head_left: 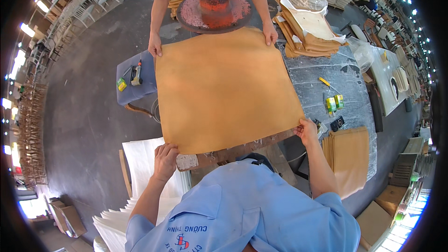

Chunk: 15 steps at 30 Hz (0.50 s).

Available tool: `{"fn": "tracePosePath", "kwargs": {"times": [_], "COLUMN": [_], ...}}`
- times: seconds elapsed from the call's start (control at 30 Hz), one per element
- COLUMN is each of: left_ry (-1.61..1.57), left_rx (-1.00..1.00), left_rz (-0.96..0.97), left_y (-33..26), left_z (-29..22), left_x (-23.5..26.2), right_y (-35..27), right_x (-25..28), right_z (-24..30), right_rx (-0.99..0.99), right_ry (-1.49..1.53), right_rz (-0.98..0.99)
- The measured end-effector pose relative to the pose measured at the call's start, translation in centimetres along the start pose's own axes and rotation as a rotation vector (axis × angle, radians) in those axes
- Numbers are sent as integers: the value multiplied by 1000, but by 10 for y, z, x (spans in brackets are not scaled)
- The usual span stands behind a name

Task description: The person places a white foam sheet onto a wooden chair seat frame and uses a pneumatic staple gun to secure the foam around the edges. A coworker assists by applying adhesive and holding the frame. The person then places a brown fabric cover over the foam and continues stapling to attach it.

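Large tan square sheet of leather-like material (224, 88) spread flat over worktable, held at four corners to stay taut and square. Left hand (165, 158) closed on near-left corner, fingers curled over edge. Right hand (307, 130) pinching near-right corner. Co-worker's two hands (155, 46) (269, 33) pressed flat on far corners, pinning that edge. Round rust-coloured disc (213, 11) just beyond far edge. Stack of similar tan pieces (347, 154) lying right, within reach.
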State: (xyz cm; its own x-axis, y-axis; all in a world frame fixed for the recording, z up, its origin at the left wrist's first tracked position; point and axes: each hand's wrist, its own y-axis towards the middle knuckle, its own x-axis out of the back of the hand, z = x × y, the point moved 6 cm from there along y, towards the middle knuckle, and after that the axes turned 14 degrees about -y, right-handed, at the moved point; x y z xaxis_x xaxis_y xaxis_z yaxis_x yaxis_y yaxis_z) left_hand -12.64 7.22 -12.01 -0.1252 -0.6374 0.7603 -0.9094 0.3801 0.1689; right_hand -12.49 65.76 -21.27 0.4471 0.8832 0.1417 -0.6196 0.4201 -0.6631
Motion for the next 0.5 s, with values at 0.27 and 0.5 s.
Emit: {"fn": "tracePosePath", "kwargs": {"times": [0.27,0.5], "left_ry": [61,109], "left_rx": [-34,-42], "left_rz": [-13,-34], "left_y": [-14,-19], "left_z": [1,4], "left_x": [-16,-18], "right_y": [7,5], "right_x": [-6,-6], "right_z": [-1,-6], "right_rx": [-1,1], "right_ry": [-38,-42], "right_rz": [-33,-43]}}
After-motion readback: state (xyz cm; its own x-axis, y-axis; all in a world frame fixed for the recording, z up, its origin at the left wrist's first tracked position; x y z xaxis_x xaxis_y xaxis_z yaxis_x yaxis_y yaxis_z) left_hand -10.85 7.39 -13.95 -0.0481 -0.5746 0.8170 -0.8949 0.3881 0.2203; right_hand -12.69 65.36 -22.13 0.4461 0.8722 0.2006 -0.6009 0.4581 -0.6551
